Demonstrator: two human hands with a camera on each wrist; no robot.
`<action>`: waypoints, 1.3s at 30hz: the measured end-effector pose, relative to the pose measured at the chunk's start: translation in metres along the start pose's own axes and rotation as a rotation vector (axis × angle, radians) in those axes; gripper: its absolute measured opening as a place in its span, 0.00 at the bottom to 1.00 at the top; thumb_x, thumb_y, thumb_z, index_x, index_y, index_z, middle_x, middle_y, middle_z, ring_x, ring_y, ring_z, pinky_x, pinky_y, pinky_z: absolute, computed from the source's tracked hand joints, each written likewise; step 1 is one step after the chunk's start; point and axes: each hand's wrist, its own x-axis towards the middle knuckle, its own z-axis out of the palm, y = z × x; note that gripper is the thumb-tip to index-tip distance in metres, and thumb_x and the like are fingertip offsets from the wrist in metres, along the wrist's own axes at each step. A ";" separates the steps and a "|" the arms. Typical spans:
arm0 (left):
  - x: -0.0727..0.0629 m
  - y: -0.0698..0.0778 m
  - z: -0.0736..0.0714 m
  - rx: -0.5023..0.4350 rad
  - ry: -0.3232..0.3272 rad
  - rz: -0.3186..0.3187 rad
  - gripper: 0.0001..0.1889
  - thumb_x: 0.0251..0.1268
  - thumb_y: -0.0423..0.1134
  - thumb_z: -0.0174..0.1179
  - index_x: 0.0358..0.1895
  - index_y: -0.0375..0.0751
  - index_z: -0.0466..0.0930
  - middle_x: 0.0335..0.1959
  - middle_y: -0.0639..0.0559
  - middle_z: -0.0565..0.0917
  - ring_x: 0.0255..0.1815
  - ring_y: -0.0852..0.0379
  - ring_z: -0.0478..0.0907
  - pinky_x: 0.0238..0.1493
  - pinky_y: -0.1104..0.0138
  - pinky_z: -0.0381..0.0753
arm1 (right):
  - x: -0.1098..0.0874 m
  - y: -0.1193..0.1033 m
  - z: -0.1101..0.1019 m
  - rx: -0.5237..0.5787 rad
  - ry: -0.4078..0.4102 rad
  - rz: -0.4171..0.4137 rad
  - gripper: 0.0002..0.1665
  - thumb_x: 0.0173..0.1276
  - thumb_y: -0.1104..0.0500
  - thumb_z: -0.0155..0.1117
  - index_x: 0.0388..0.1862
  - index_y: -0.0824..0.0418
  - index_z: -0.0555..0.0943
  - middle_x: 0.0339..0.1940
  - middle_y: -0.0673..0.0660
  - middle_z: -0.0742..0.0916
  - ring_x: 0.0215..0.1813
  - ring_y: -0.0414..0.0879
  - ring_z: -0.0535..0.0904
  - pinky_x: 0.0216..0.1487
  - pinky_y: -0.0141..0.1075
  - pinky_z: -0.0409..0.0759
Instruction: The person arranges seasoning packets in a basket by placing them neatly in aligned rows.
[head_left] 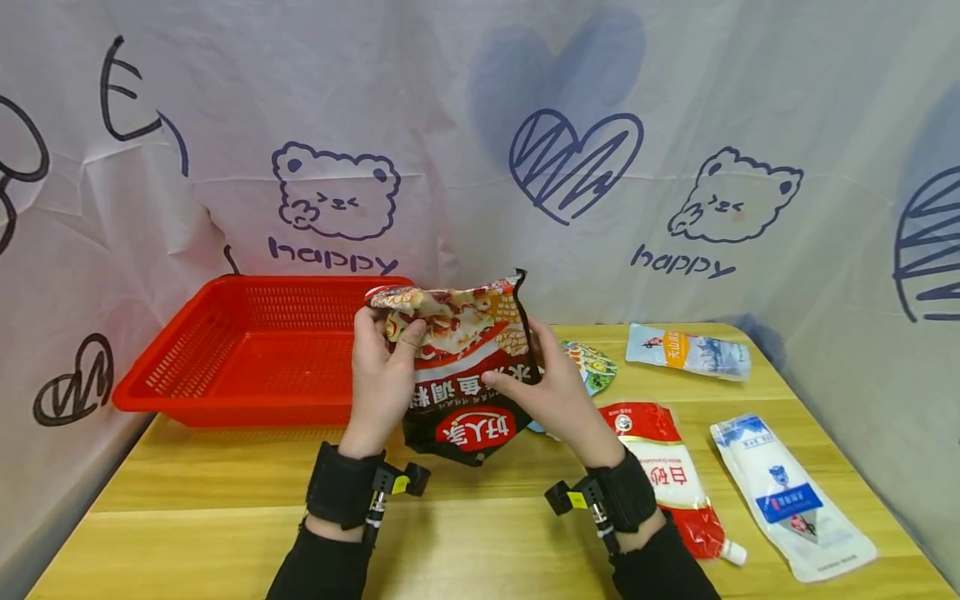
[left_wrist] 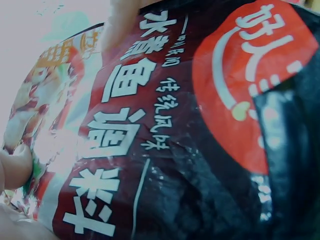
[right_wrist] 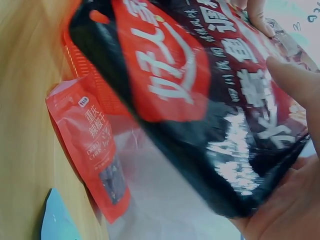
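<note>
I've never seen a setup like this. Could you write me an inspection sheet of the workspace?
Surface: wooden table; red basket at its left.
Job's things: dark seasoning pouch, held above the table.
Clutter: spouted red-and-white pouch, blue-labelled white packet and orange-labelled packet at right; green-patterned packet, partly hidden; red pouch, seen in the right wrist view.
Grippers: left grip and right grip are bare hands holding the dark seasoning pouch by opposite sides, thumbs on its front.
Cables: plug-like piece beside the left wristband, another at the right; any routing cannot be told.
Surroundings: white backdrop with bear and heart drawings.
</note>
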 end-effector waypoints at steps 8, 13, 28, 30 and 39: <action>-0.001 0.001 0.004 -0.040 0.033 -0.035 0.20 0.79 0.26 0.53 0.66 0.28 0.59 0.65 0.34 0.76 0.61 0.47 0.77 0.57 0.72 0.80 | -0.002 0.003 0.000 -0.018 -0.011 0.000 0.37 0.69 0.48 0.75 0.73 0.52 0.73 0.59 0.57 0.86 0.54 0.52 0.86 0.51 0.45 0.87; -0.001 0.001 0.004 -0.036 0.032 -0.056 0.21 0.79 0.27 0.53 0.67 0.28 0.58 0.65 0.34 0.76 0.61 0.47 0.77 0.56 0.72 0.80 | -0.001 0.003 0.000 -0.006 -0.008 -0.025 0.34 0.70 0.52 0.74 0.73 0.55 0.75 0.58 0.58 0.87 0.52 0.52 0.88 0.49 0.42 0.88; 0.002 0.001 -0.003 0.002 -0.028 -0.050 0.26 0.74 0.30 0.63 0.67 0.32 0.62 0.60 0.36 0.79 0.53 0.55 0.81 0.51 0.70 0.82 | -0.004 0.000 -0.009 0.037 0.065 -0.071 0.28 0.69 0.61 0.74 0.67 0.64 0.80 0.55 0.64 0.89 0.52 0.56 0.88 0.48 0.41 0.88; 0.003 0.000 -0.005 -0.011 -0.036 -0.054 0.26 0.73 0.29 0.63 0.67 0.33 0.63 0.60 0.36 0.79 0.52 0.55 0.81 0.51 0.69 0.83 | -0.005 0.000 -0.011 0.033 0.063 -0.095 0.27 0.69 0.62 0.74 0.66 0.64 0.81 0.55 0.64 0.89 0.52 0.56 0.88 0.48 0.39 0.87; 0.007 0.004 -0.019 0.032 -0.079 -0.121 0.35 0.69 0.29 0.67 0.74 0.36 0.60 0.64 0.40 0.75 0.59 0.49 0.77 0.51 0.70 0.82 | -0.006 -0.003 -0.025 -0.044 0.044 -0.123 0.29 0.68 0.63 0.75 0.67 0.63 0.80 0.56 0.64 0.89 0.51 0.56 0.88 0.49 0.42 0.88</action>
